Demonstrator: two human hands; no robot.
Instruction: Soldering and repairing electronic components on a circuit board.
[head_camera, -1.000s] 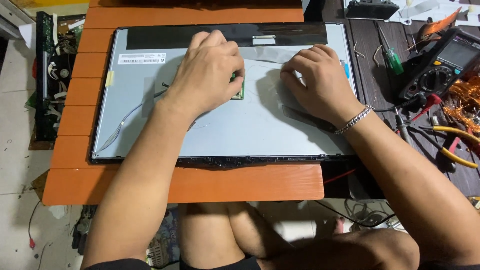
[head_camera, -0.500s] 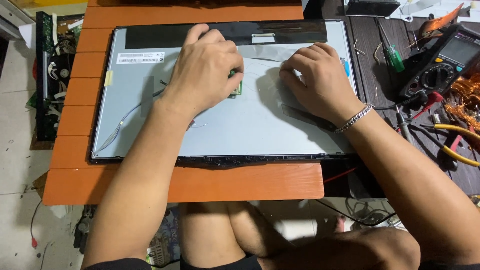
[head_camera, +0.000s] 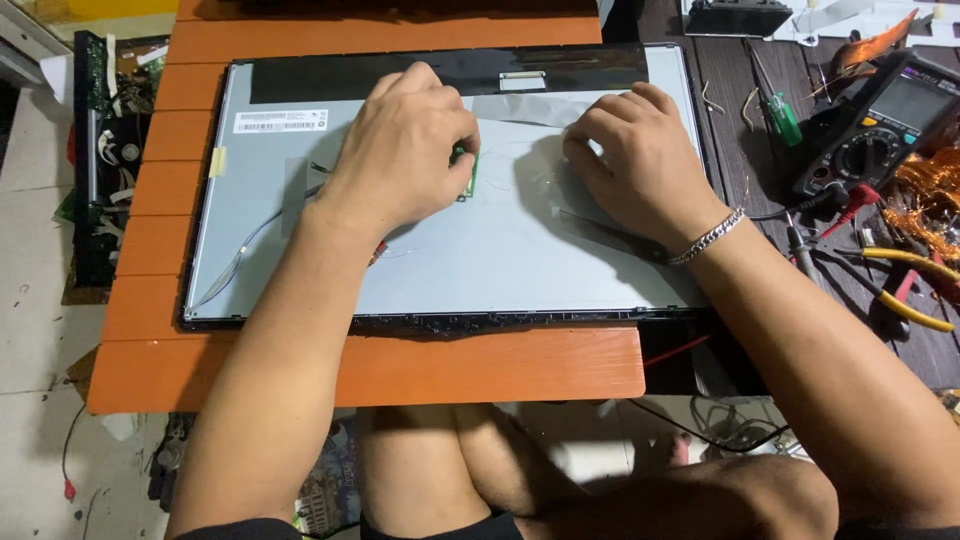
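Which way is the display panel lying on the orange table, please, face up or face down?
Face down: the display panel shows its grey metal back, with a white label and a small green board under the left hand.

1. A single head-worn camera is looking almost straight down from above the person's lap, facing forward over the orange table (head_camera: 400, 370).
2. It is sitting near enough that the display panel (head_camera: 520, 270) is filling most of the upper frame, with both forearms entering from the bottom edge.
3. The view is also taking in the floor at the left and the dark bench (head_camera: 730, 120) at the right.
4. No second view is sharing the scene.
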